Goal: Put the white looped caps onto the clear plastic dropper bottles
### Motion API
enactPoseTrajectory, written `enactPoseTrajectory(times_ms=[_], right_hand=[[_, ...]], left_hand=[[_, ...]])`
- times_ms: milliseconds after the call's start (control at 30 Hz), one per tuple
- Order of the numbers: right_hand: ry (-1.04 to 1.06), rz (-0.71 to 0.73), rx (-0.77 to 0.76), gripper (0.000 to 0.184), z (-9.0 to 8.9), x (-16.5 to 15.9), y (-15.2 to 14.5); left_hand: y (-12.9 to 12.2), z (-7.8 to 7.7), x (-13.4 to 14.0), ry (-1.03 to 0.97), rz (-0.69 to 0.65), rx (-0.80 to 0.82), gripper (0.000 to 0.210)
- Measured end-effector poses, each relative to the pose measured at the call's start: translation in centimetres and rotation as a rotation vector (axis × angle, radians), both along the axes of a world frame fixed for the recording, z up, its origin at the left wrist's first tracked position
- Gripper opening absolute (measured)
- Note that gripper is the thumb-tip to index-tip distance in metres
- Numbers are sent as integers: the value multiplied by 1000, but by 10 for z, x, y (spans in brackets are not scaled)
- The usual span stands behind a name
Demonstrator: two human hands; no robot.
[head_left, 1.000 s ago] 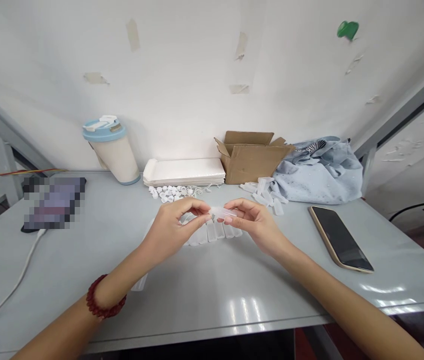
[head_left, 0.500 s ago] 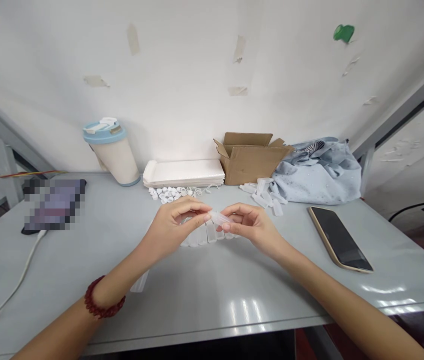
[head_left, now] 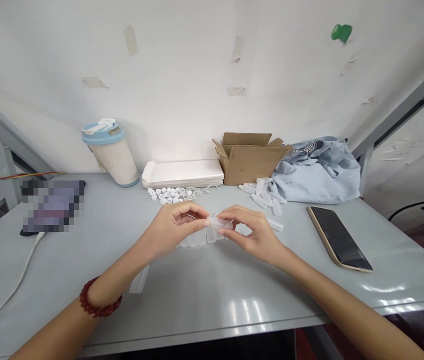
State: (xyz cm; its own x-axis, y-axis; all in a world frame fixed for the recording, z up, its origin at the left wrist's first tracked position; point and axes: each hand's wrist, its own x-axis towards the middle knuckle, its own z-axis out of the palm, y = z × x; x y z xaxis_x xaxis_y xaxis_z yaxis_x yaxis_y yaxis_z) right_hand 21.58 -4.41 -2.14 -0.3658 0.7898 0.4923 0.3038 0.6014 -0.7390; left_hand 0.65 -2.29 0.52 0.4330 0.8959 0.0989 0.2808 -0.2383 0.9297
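Observation:
Between my hands, above the middle of the desk, a small translucent plastic tube (head_left: 220,224) lies roughly level. My left hand (head_left: 176,225) pinches its left end with thumb and fingertips. At the other end, my right hand (head_left: 251,227) grips it between thumb and fingers. Below and behind the hands, a row of similar translucent tubes (head_left: 196,239) lies on the desk, partly covered by them. One separate tube (head_left: 139,280) rests beside my left forearm, and another (head_left: 275,224) shows just past my right hand. Small white caps (head_left: 166,194) with thin strings are heaped farther back.
More loose tubes (head_left: 264,192) lie before an open cardboard box (head_left: 255,165) and a pale blue cloth bag (head_left: 320,175). White padded envelopes (head_left: 183,172) are stacked left of the box, beside a tumbler (head_left: 114,155). A phone (head_left: 341,240) lies right; a blurred-out device (head_left: 54,205) with a cable lies left.
The held tube has turned from slanting to nearly level. My right hand has shifted slightly left and its fingers have straightened along the tube; my left hand has hardly moved.

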Motion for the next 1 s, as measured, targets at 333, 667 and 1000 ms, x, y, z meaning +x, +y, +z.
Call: enactPoseTrajectory(times_ms=[333, 667, 1000], right_hand=[[-186, -51, 326, 22, -14, -4, -3], [-96, -74, 97, 22, -13, -8, -7], [263, 74, -539, 31, -6, -11, -9]], left_hand=[[0, -4, 5, 78, -55, 69, 13], [-1, -5, 3, -10, -86, 104, 8], [-5, -7, 4, 138, -54, 415, 16]])
